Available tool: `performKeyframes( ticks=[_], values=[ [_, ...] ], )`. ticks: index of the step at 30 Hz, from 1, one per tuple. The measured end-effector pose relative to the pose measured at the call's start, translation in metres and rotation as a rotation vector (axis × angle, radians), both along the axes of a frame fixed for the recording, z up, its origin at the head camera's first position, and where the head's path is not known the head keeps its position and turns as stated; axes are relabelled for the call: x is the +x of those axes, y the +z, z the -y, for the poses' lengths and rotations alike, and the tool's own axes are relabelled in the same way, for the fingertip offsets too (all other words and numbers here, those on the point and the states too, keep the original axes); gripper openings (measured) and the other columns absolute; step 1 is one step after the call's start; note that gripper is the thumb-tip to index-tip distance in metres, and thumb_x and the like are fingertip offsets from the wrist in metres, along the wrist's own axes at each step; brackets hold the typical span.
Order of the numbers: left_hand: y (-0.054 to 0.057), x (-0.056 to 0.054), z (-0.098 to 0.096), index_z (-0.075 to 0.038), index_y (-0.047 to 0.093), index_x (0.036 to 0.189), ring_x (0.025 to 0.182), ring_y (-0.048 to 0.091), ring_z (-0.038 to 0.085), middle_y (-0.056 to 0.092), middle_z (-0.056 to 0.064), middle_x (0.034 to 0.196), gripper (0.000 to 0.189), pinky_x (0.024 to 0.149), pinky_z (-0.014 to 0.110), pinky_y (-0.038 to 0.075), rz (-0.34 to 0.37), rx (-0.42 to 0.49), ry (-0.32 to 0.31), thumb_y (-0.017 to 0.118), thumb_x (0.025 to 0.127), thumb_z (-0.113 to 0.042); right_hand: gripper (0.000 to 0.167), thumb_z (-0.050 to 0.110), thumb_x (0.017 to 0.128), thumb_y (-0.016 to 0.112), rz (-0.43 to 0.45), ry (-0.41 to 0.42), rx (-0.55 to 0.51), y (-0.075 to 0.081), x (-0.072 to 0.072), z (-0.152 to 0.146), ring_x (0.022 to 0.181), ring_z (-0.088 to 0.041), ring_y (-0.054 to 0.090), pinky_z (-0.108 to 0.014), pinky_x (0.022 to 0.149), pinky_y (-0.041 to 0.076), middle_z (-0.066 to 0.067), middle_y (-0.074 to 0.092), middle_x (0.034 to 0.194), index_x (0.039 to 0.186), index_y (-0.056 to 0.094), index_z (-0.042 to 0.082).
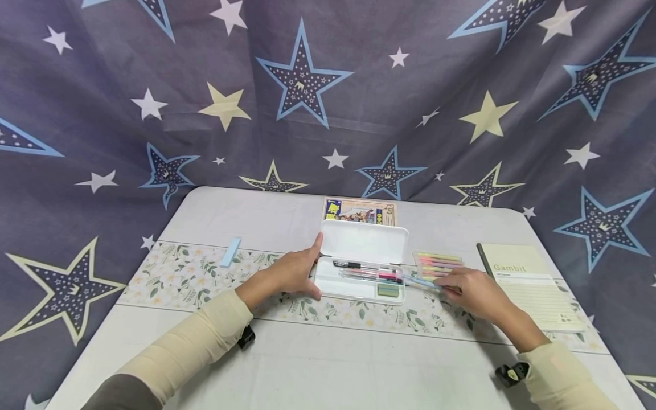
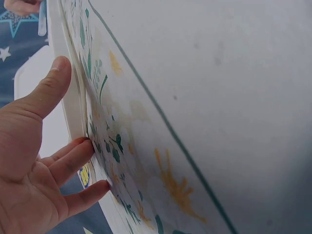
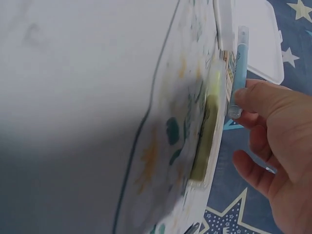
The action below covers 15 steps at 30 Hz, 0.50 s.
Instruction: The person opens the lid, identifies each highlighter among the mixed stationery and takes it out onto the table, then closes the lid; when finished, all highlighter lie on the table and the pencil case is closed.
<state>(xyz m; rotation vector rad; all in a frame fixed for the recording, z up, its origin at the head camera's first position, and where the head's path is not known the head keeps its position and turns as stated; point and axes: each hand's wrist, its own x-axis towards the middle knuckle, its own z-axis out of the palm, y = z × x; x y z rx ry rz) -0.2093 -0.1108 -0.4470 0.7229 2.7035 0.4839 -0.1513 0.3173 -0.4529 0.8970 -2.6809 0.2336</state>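
Observation:
A white pencil case (image 1: 328, 280) lies with its lid (image 1: 364, 240) raised at the middle of the table. My left hand (image 1: 292, 270) spans its left end, the thumb by the front corner and a finger up by the lid. In the left wrist view the thumb lies straight along the case's side. Inside the case are a black pen (image 1: 353, 265), several clear-barrelled pens and a small greenish block (image 1: 388, 291). Beyond its right end, my right hand (image 1: 474, 290) pinches a light blue highlighter (image 3: 240, 68) between thumb and fingers, its capped end toward the case.
A clear pack of coloured highlighters (image 1: 439, 261) lies just behind my right hand. Farther right is a cream notebook (image 1: 533, 290). A light blue strip (image 1: 231, 252) lies to the left, and a printed booklet (image 1: 361, 210) is behind the lid. A star-patterned curtain (image 1: 307, 142) hangs behind the table.

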Motion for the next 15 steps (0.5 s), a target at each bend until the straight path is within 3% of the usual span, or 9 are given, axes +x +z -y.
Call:
performKeyframes(
  ticks=[5, 15],
  values=[
    [0.0, 0.0, 0.0, -0.011, -0.015, 0.163, 0.133, 0.058, 0.028, 0.058, 0.01, 0.146, 0.151, 0.113, 0.043, 0.046, -0.004, 0.009, -0.006, 0.092, 0.065, -0.054, 0.028, 0.006, 0.075, 0.086, 0.027, -0.019, 0.008, -0.001, 0.004, -0.007, 0.066, -0.004, 0.059, -0.023, 0.055, 0.043, 0.002, 0.075, 0.086, 0.101, 0.083, 0.017],
    [0.001, 0.001, 0.001, -0.011, -0.015, 0.163, 0.135, 0.057, 0.03, 0.056, 0.012, 0.148, 0.151, 0.114, 0.044, 0.045, 0.0, 0.011, -0.004, 0.092, 0.064, -0.054, 0.031, 0.005, 0.07, 0.089, -0.029, 0.038, -0.01, -0.003, 0.007, -0.022, 0.065, -0.002, 0.057, -0.021, 0.052, 0.042, 0.005, 0.072, 0.082, 0.099, 0.083, 0.017]
  ],
)
